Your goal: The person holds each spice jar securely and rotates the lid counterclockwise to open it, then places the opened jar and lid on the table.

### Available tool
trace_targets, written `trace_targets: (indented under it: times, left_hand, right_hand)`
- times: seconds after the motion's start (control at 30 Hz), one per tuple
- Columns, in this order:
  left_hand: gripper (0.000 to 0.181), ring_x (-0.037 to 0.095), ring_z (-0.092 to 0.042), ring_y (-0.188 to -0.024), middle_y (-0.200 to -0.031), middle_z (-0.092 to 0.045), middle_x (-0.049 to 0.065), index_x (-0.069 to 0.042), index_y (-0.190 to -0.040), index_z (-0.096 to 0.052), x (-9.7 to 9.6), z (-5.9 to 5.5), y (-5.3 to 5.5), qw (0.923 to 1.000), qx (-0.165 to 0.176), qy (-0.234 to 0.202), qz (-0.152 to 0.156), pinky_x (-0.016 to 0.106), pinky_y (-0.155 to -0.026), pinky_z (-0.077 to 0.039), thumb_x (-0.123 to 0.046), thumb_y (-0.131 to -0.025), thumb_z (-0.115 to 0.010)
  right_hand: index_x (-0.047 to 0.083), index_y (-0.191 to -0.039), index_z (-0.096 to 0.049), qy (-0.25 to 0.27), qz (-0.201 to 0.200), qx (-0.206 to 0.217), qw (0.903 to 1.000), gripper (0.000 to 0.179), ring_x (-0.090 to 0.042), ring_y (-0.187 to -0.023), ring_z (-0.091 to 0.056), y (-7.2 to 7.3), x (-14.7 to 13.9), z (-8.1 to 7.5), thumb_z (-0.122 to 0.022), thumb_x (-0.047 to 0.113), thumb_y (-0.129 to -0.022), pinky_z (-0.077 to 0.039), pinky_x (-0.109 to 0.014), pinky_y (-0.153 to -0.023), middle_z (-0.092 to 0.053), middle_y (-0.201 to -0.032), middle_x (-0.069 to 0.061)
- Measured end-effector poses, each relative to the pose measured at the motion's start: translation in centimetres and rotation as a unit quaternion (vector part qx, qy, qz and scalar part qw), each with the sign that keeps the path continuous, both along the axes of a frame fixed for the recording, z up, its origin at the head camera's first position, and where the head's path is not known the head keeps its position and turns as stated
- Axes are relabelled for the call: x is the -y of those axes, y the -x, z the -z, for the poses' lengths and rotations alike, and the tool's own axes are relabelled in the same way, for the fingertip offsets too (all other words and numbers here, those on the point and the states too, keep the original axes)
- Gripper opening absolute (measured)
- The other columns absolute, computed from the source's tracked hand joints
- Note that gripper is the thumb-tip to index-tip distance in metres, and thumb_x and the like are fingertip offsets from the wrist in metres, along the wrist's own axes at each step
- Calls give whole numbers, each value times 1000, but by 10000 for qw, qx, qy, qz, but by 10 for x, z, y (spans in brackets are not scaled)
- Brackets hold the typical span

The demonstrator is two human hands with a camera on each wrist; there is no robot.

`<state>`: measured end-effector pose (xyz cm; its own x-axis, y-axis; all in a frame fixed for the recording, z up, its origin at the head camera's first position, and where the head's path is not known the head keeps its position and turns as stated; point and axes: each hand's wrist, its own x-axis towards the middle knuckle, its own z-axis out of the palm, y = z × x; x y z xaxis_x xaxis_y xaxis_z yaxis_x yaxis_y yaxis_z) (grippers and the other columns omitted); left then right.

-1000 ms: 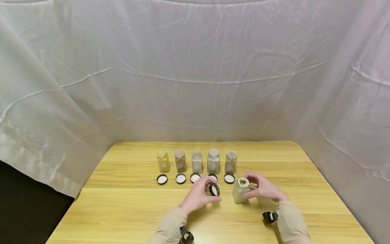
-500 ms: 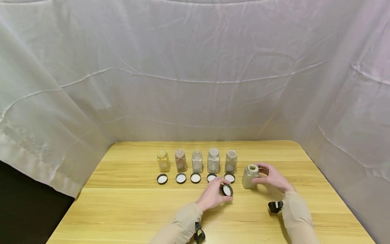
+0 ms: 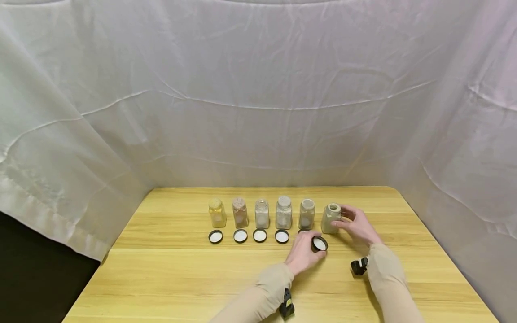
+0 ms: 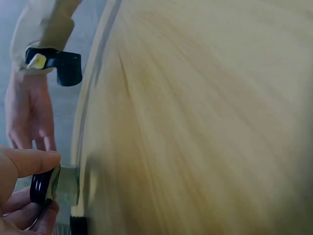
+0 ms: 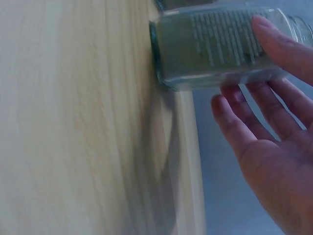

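Note:
My right hand holds an open glass spice jar of grey-green powder upright at the right end of a row of jars. In the right wrist view, thumb and fingers grip the jar near its neck, and white print shows on its side. My left hand pinches a black lid with a white liner between thumb and fingers, just in front of that jar. The left wrist view shows this lid edge-on. Partly behind the left hand lies another black lid.
Several uncapped jars stand to the left, among them one of yellow powder and one of brownish powder. Black lids lie liner-up before them, such as the leftmost lid. Behind the wooden table hangs a pale curtain.
The right hand has carried the grey-green jar back and slightly right, level with the other jars. The left hand has moved right and slightly away from me, still pinching its lid.

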<state>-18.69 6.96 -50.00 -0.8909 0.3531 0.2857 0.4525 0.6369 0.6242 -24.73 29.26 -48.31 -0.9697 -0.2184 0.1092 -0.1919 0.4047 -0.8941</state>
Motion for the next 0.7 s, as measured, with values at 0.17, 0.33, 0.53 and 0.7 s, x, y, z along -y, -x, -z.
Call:
trace_targets:
  times: [0.17, 0.33, 0.53, 0.7]
  left_hand:
    - [43, 18, -67, -107, -113, -73, 7, -6, -116, -70, -17, 5, 4, 9995, -222, 108, -187, 22, -94, -54, -19, -78, -85]
    - [43, 18, -68, -106, -111, -72, 6, -6, -115, -69, -34, 10, 10, 9977, -394, 309, -453, 22, -93, -55, -18, -77, -86]
    - [44, 18, -67, -106, -111, -71, 6, -6, -118, -68, -43, 12, 14, 9954, -454, 559, -624, 24, -92, -56, -16, -78, -84]
    - [46, 24, -65, -116, -125, -67, 11, -3, -128, -62, -30, 5, 7, 9972, -317, 565, -377, 29, -101, -55, -11, -85, -77]
  right_hand:
    - [-8, -146, -43, 169, 108, -118, 9997, 70, -47, -134, -49, 2, 4, 0, -77, 12, -89, -49, -10, -98, -52, -143, -33]
    - [-8, -147, -42, 346, -21, -266, 9990, 67, -18, -126, -58, 0, 1, 4, -74, 8, -90, -48, -9, -99, -50, -144, -34]
    - [-9, -145, -44, 436, 90, -296, 9986, 58, 5, -113, -58, -9, -11, 6, -68, 10, -95, -51, -8, -92, -48, -144, -36]
    - [-10, -144, -44, 36, 252, -248, 9994, 57, -5, -116, -61, -15, -19, 5, -66, 17, -98, -50, -7, -89, -50, -143, -36]
